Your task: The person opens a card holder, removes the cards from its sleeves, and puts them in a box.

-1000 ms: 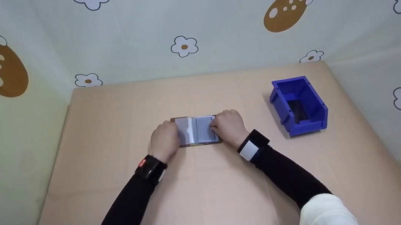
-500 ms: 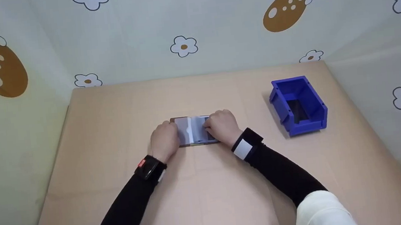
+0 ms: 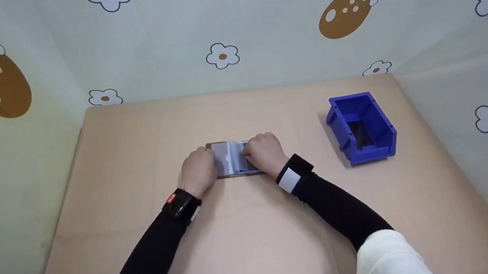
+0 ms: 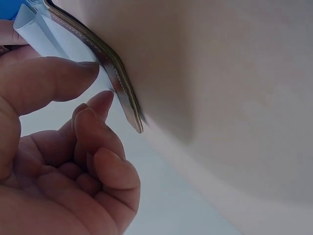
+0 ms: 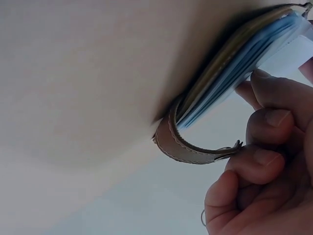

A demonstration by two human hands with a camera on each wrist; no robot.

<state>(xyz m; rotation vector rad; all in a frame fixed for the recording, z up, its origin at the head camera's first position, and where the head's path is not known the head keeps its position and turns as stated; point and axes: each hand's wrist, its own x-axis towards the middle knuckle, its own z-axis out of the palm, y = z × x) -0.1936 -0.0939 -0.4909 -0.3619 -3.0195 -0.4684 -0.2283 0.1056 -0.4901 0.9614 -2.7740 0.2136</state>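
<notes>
blue bin (image 3: pixel 375 154) holds something dark (image 3: pixel 361 135); hands (image 3: pixel 198 169) (image 3: pixel 267 152) pinch a sleeved card holder (image 3: pixel 222 161).

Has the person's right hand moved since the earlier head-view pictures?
Yes: the right hand has moved left, farther from the open-topped blue plastic bin.

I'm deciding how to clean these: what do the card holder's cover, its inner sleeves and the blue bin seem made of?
Cover: brown leather or imitation leather, fairly smooth, judging by its stitched edge.
Inner sleeves: probably thin, flexible plastic, translucent and slightly glossy as they bend.
Blue bin: likely rigid moulded plastic, given its even colour and crisp rim.
</notes>
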